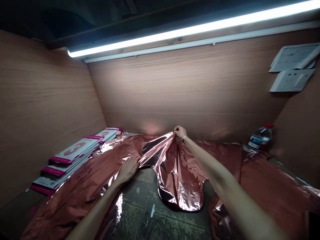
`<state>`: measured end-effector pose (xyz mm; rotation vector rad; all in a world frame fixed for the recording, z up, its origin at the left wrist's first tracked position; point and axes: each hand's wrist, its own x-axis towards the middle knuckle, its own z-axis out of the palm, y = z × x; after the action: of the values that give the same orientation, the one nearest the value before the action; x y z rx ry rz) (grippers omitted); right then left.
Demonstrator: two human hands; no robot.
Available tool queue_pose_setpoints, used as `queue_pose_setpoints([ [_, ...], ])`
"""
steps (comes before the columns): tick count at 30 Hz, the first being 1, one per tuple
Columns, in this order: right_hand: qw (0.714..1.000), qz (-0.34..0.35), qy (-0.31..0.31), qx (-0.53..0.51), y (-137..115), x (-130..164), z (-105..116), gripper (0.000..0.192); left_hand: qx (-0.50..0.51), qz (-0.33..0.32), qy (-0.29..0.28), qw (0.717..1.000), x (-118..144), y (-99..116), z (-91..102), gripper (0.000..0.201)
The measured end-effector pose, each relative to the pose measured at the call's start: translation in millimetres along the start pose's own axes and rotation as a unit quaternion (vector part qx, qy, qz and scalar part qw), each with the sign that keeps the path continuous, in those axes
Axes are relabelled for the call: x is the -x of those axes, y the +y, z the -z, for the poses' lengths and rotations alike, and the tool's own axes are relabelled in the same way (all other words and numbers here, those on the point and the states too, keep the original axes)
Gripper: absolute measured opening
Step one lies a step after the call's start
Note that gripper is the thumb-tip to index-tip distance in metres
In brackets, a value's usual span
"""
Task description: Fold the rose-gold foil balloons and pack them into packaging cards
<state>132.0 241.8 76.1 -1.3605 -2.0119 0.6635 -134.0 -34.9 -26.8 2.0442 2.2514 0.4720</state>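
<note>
A large, shiny rose-gold foil balloon [185,180], flat and wrinkled, spreads over the worktable. Near the back wall my right hand [180,131] pinches its far edge and lifts it, so that folds fan down from the fingers. My left hand [130,169] lies flat with fingers stretched on the foil, left of the curved notch in its near edge. A bracelet circles my right wrist. More of the same foil [270,186] covers the right side of the table; whether it is one piece cannot be seen.
Several white and pink packets [77,148] printed with a curved figure are stacked along the left wall. A red-capped plastic bottle [260,137] stands at the back right. Papers [292,58] and a white switch plate [291,80] are on the right wall. A lit tube [195,31] runs overhead.
</note>
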Motion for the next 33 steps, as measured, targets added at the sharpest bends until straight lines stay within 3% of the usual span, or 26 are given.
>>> queue_pose_setpoints([
  [3,0.997,0.042,0.066,0.026,-18,30,-4,0.036,-0.003,0.009,-0.007,1.000,-2,1,0.0,0.053],
  [5,0.993,0.098,0.062,0.035,-26,63,-11,0.039,-0.003,0.019,-0.015,1.000,-3,1,-1.0,0.055],
  [8,0.974,0.215,-0.050,0.056,-20,123,-23,0.041,-0.003,0.025,-0.021,0.999,-4,1,-2.3,0.056],
  [10,0.903,0.345,-0.224,0.129,-4,158,-21,0.046,-0.005,0.023,-0.019,1.000,-4,2,-1.8,0.054],
  [11,0.887,0.351,-0.253,0.163,6,170,-16,0.046,-0.006,0.021,-0.018,1.000,-5,2,-1.1,0.053],
  [14,0.902,0.289,-0.228,0.223,30,189,12,0.036,-0.009,0.022,-0.014,1.000,-5,6,2.5,0.056],
  [17,0.928,0.249,-0.158,0.225,30,203,29,0.044,-0.011,0.021,-0.013,1.000,-4,11,6.3,0.058],
  [19,0.937,0.259,-0.142,0.186,21,222,23,0.066,-0.014,0.019,-0.012,1.000,-4,13,8.3,0.056],
  [21,0.935,0.287,-0.174,0.113,13,247,6,0.100,-0.017,0.018,-0.011,1.000,-3,14,9.5,0.055],
  [23,0.938,0.279,-0.191,0.077,11,268,-12,0.113,-0.019,0.017,-0.009,1.000,-3,14,9.8,0.055],
  [27,0.972,0.193,-0.126,0.036,20,285,-23,0.089,-0.019,0.015,-0.004,1.000,-5,10,6.5,0.053],
  [33,0.978,0.140,-0.101,0.118,22,280,-4,0.072,-0.010,0.007,0.008,1.000,-10,1,-3.5,0.049],
])
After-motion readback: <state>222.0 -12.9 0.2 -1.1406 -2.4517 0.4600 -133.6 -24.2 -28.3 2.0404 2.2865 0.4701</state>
